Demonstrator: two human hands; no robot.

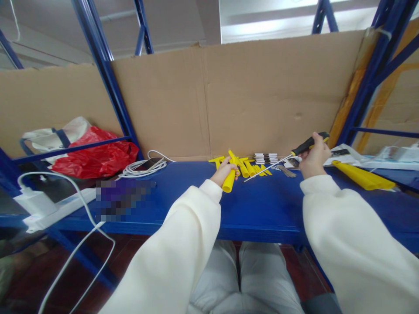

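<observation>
My left hand (224, 171) is closed around a yellow plastic piece with a hollow tube end (229, 181), tilted over the blue tabletop. My right hand (314, 156) grips the black and yellow handle of a long screwdriver (309, 145). Its thin metal shaft slants down to the left, the tip apart from the piece in my left hand. Several more yellow plastic pieces (245, 169) lie just behind and beside my left hand. At their right are a stack of small black and white items (266, 158) and some flat metal strips (287, 171).
Cardboard (255, 96) walls off the back of the blue table (262, 209) between blue posts. Coiled white cable (144, 169), a red plastic bag (98, 152) and a power strip (65, 207) are at left. A larger yellow piece (360, 175) lies at right.
</observation>
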